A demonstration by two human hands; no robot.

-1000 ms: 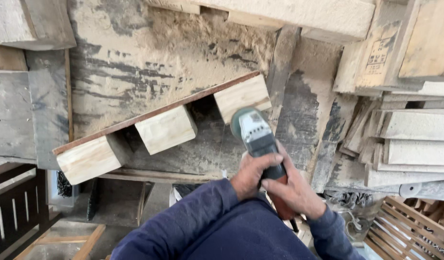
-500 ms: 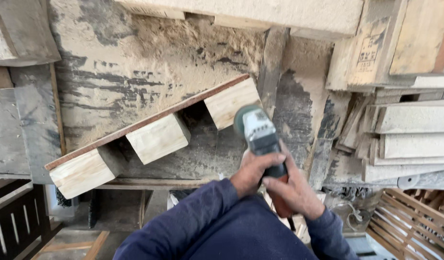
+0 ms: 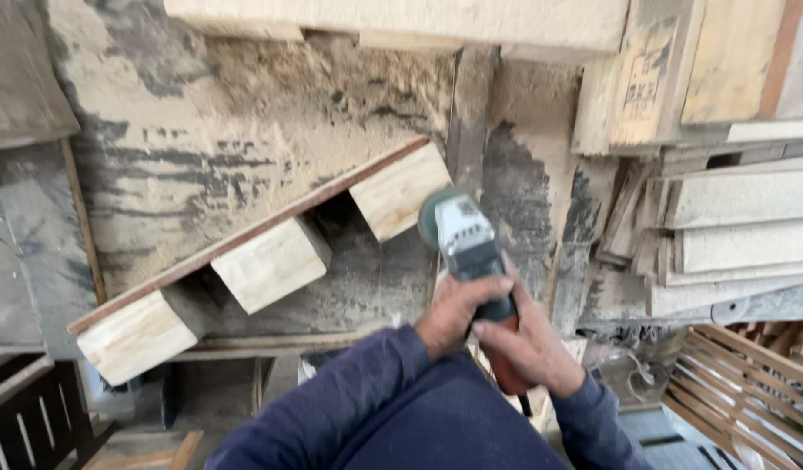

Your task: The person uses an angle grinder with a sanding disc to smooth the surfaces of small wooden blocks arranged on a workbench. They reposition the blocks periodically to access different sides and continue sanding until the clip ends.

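Both of my hands grip a grey and orange angle grinder. My left hand wraps the body from the left, and my right hand holds the orange rear end. The grinder's round disc sits at the right edge of the nearest pale wooden block. That block is one of three fixed under a thin reddish-edged board, which lies tilted on a dusty workbench. The middle block and the left block stand apart from my hands.
Sawdust covers the bench top. Stacked pale planks lie to the right, with more boards along the top. A slatted wooden crate sits at the lower right, a dark slatted piece at the lower left.
The view has shifted a little, so the board with blocks now sits lower and further left. The grinder stays by the right block, both hands still on it.
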